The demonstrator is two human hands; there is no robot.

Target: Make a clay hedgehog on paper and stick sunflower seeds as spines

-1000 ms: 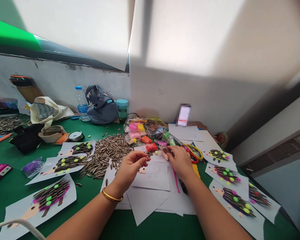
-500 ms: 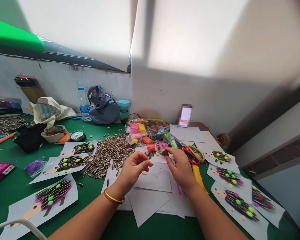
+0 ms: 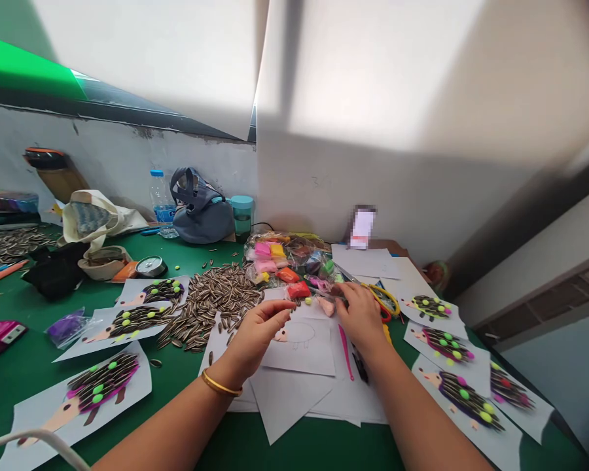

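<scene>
My left hand (image 3: pixel 269 328) hovers over the left edge of a sheet with a pencil-drawn hedgehog (image 3: pixel 302 335), its face filled with peach clay. Thumb and forefinger pinch a tiny dark bit too small to name. My right hand (image 3: pixel 362 318) rests beyond the sheet's right side, fingers curled at a small clear bag of brown clay (image 3: pixel 336 290), partly hidden under them. Left of it lies a peach clay piece in a wrapper (image 3: pixel 326 305). A pink modelling tool (image 3: pixel 346 352) and a black pen (image 3: pixel 360 367) lie beside my right wrist.
Sunflower seeds (image 3: pixel 220 291) are heaped left of the sheets. Bagged coloured clay (image 3: pixel 287 258) lies at the back. Finished seed hedgehogs lie on cards at left (image 3: pixel 105 386) and right (image 3: pixel 464 396). Scissors (image 3: pixel 387 301) lie behind my right hand; a phone (image 3: pixel 363 227) leans on the wall.
My right hand has lowered the small brown clay bag toward the table. The pink tool and black pen show more fully now. My left hand has shifted slightly, still pinching.
</scene>
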